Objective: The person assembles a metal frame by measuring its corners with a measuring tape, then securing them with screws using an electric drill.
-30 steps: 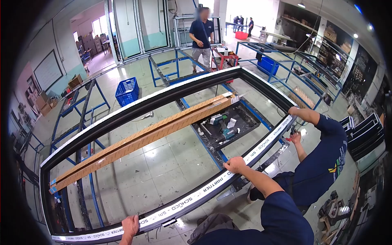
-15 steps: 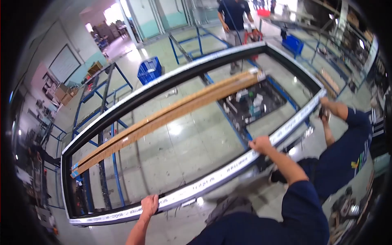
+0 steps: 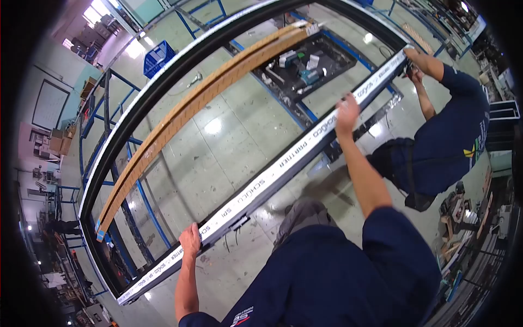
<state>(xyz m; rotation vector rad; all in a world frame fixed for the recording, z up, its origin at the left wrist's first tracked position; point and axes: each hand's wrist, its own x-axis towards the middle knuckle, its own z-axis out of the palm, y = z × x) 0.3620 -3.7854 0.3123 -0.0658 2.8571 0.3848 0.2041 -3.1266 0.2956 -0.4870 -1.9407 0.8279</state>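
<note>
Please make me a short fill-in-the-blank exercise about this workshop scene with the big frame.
The left hand grips the window frame on its ____ tape.
The long bundle lying across the window frame is wrapped in ____.
The plastic crate on the floor is ____.
Missing: white; cardboard; blue.

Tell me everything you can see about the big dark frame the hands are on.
The frame is a long rectangle of dark, metal-looking bars, open in the middle, lying roughly flat over blue racks. Its near rail wears white film with printed lettering. The left hand grips that rail, the right hand lies on it farther along, and a co-worker's hands are at its far corner.
</note>
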